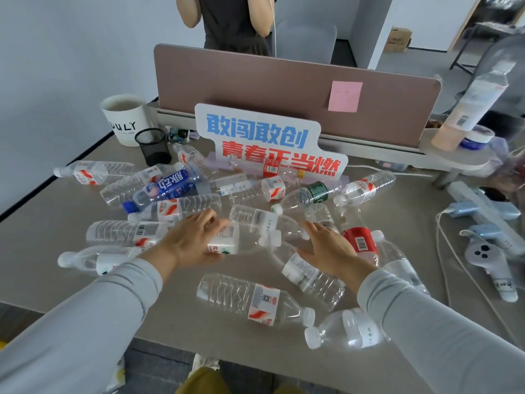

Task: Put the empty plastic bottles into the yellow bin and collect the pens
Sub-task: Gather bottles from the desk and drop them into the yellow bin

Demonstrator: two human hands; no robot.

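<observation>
Several empty clear plastic bottles (250, 300) lie scattered across the grey table (42, 217), among them a blue-labelled one (167, 187) and a red-labelled one (359, 240). My left hand (193, 240) lies over a white-labelled bottle (225, 243) at the middle, which sits between its curled fingers and thumb. My right hand (326, 248) reaches in beside it with straight fingers, its tips close to another clear bottle (264, 223). A black mesh pen holder (153, 146) stands at the back left. I see no pens and no yellow bin clearly.
A white cup (125, 118) stands behind the mesh holder. A lettered sign (267, 140) leans on the brown partition (284, 86). A tall bottle of peach liquid (468, 109), a power strip (480, 206), cables and a grey controller (488, 257) are at right. A person (233, 21) stands behind the partition.
</observation>
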